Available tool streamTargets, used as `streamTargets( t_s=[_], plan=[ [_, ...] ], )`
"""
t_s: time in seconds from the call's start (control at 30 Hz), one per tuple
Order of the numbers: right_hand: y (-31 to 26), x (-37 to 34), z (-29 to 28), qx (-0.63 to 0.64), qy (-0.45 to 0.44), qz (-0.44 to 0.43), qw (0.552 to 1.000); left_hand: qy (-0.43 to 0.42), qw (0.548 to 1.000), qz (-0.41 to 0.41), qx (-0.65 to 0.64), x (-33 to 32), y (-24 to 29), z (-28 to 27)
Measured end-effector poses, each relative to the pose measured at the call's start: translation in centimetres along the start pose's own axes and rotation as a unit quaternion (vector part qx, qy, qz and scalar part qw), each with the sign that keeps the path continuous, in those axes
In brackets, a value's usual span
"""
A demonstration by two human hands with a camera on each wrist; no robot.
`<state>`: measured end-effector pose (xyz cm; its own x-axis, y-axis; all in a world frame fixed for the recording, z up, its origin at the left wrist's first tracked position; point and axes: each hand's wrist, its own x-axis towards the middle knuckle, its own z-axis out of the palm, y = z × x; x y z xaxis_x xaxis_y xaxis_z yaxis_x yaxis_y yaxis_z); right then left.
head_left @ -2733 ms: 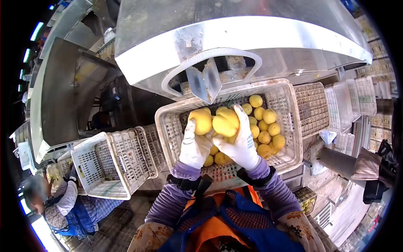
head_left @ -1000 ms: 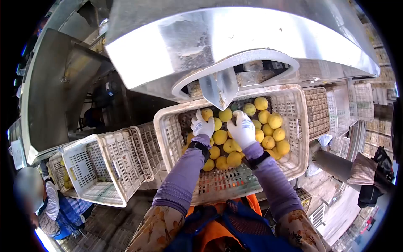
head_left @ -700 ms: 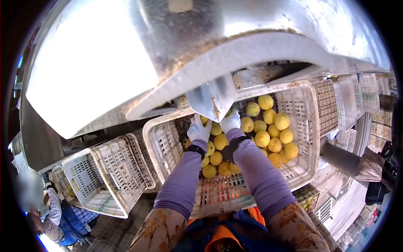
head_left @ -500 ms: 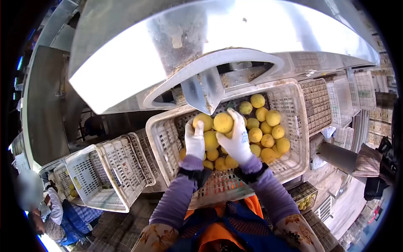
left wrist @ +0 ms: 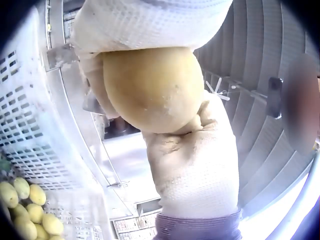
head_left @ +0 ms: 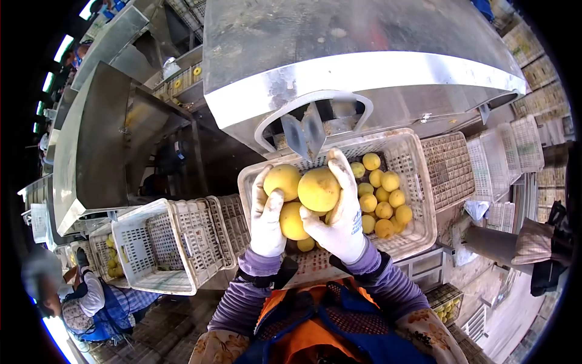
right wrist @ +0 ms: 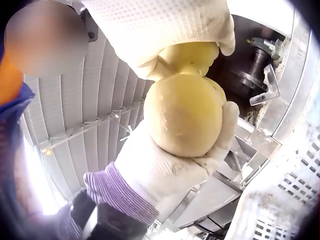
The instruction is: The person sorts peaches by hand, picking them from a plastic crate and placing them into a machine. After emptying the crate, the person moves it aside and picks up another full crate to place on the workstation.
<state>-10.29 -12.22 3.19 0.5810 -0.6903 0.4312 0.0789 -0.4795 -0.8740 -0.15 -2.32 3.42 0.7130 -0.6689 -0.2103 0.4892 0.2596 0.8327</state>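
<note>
Both hands wear white gloves and are raised over a white plastic crate (head_left: 424, 200) that holds several yellow peaches (head_left: 383, 210). My left hand (head_left: 267, 225) grips a large yellow peach (head_left: 282, 181), thumb toward the middle. Close beside it, my right hand (head_left: 343, 225) holds another big peach (head_left: 319, 189) between thumb and fingers. A third peach (head_left: 293, 221) shows just below and between these two, partly covered by the right thumb. In the left wrist view, a peach (left wrist: 152, 90) sits between two gloves; in the right wrist view, a peach (right wrist: 185, 115) is cupped in a glove.
A metal machine (head_left: 364, 73) with a chute (head_left: 305, 134) overhangs the crate's far side. Nested white crates (head_left: 170, 242) stand at left, with a seated person (head_left: 97, 303) beyond. More crates (head_left: 447, 162) line the right side.
The hands reached down among the peaches under the chute, then came up and toward the body with peaches in them. The head view has tilted, showing more of the machine.
</note>
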Motion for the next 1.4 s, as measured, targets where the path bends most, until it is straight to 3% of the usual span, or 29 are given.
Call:
streamTargets(
  t_s=[0.1, 0.23, 0.33, 0.37, 0.4, 0.5, 0.73, 0.8, 0.87, 0.9, 0.93, 0.97, 1.0, 1.1, 1.2, 1.33, 1.37, 1.4],
  plan=[
    [-1.9, 0.9, 0.1, -0.039, 0.004, -0.007, 0.999, -0.010, 1.000, 0.024, -0.003, 0.1, -0.1, -1.2],
    [-0.6, 1.4, 1.3, 0.025, 0.056, 0.076, 0.995, 0.012, 0.999, 0.041, 0.006, 0.2, 0.4, -0.8],
    [2.0, 3.9, 1.9, -0.110, 0.053, -0.032, 0.992, -0.012, 1.000, 0.023, 0.012, 0.6, 0.3, -2.6],
    [3.6, 4.4, 2.6, -0.171, 0.047, -0.014, 0.984, -0.028, 0.999, -0.002, -0.015, 0.7, 0.7, -3.0],
    [5.9, 4.7, 3.5, -0.238, 0.078, -0.082, 0.965, -0.032, 0.999, 0.000, 0.001, 0.8, 1.0, -3.1],
    [7.0, 5.2, 4.4, -0.286, 0.013, -0.042, 0.957, -0.052, 0.998, 0.000, 0.030, 0.9, 2.1, -3.5],
    [10.3, 8.3, 6.9, -0.322, 0.047, -0.025, 0.945, -0.075, 0.989, -0.003, 0.125, 1.1, 3.5, -4.8],
    [8.6, 10.6, 6.2, -0.287, -0.017, 0.020, 0.958, -0.077, 0.981, -0.005, 0.175, 1.6, 3.8, -4.8],
    [6.4, 9.0, 4.9, -0.259, 0.049, 0.024, 0.964, -0.080, 0.972, 0.018, 0.221, 1.9, 4.2, -4.9],
    [4.3, 7.4, 3.0, -0.210, 0.030, -0.038, 0.977, -0.085, 0.967, 0.028, 0.237, 2.1, 4.5, -4.8],
    [3.4, 6.0, 1.6, -0.103, -0.001, -0.122, 0.987, -0.085, 0.963, 0.036, 0.251, 2.0, 4.6, -4.7],
    [1.6, 4.8, 0.9, -0.027, -0.082, -0.096, 0.992, -0.112, 0.943, 0.076, 0.304, 2.0, 5.6, -4.1],
    [0.0, 3.6, 0.3, 0.049, -0.157, -0.064, 0.984, -0.117, 0.946, 0.063, 0.297, 1.6, 5.8, -3.7],
    [-1.4, 1.6, 0.7, 0.017, -0.133, 0.020, 0.991, -0.154, 0.935, 0.062, 0.313, 1.3, 5.7, -2.7],
    [-2.0, 1.9, 0.5, -0.003, -0.110, 0.068, 0.992, -0.117, 0.966, -0.019, 0.231, 0.9, 5.4, -1.6],
    [-0.4, 2.4, 1.3, -0.027, -0.021, 0.097, 0.995, -0.039, 0.987, -0.027, 0.151, 1.3, 3.9, -0.2],
    [1.0, 3.0, 1.9, -0.066, 0.014, 0.058, 0.996, -0.045, 0.988, -0.036, 0.142, 1.8, 3.4, -1.0],
    [2.5, 3.4, 2.6, -0.064, 0.030, 0.089, 0.994, -0.021, 0.991, -0.053, 0.118, 2.2, 3.1, -1.2]
  ],
)
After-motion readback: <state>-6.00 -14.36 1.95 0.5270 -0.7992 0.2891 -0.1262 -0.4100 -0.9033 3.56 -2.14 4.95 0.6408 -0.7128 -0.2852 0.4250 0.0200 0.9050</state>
